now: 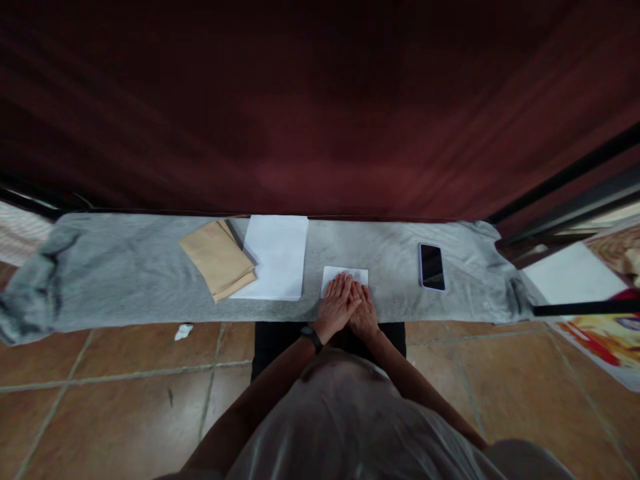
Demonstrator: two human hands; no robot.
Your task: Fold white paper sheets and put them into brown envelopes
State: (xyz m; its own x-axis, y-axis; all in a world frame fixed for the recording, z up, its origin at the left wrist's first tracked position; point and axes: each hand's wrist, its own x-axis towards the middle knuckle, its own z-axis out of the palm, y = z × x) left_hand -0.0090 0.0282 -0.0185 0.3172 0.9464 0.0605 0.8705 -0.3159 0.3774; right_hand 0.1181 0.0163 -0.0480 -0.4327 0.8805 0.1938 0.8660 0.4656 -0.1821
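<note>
A small white piece of paper (346, 273), perhaps folded, lies near the front edge of the cloth-covered table. My left hand (336, 308) rests flat on it with the fingers stretched out, a dark band round the wrist. Beside it my right hand (365, 312) also lies flat on the paper, its inner side partly covered by the left. To the left is a stack of white sheets (277, 257). Brown envelopes (217, 259) overlap the left side of that stack.
A phone (432, 267) lies on the grey cloth (125, 267) to the right. A dark red panel (320, 133) rises along the back edge. Crumpled white tissue (183, 331) is on the tiled floor (135, 407). A colourful package (607, 340) sits at the far right.
</note>
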